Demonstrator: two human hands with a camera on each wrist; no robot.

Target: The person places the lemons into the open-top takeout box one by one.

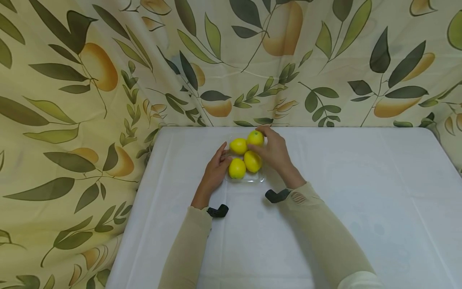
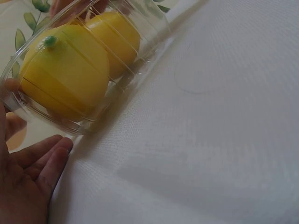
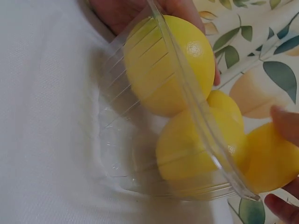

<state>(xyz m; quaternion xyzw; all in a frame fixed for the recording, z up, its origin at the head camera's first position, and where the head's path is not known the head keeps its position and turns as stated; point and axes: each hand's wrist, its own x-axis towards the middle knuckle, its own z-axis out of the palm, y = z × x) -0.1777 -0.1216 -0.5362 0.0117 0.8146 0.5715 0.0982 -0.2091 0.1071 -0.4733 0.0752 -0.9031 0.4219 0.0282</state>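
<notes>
A clear plastic box (image 1: 249, 181) stands on the table near its far edge, with several yellow lemons in it. My left hand (image 1: 215, 169) holds the box by its left side, thumb at the rim and fingers along the outside wall. At the back right corner, my right hand (image 1: 275, 151) grips a lemon (image 1: 256, 137) between thumb and fingers. That lemon (image 3: 267, 161) sits high at the rim in the right wrist view. Beside it are another lemon (image 1: 238, 146), one at the front left (image 1: 237, 168) and one at the front right (image 1: 253, 161).
A white cloth (image 1: 361, 208) covers the table. Behind and to the left hangs a curtain (image 1: 252, 84) printed with leaves and fruit, close to the table's far edge. A black wrist camera (image 1: 218, 211) sits on the left wrist, another camera (image 1: 277, 196) on the right.
</notes>
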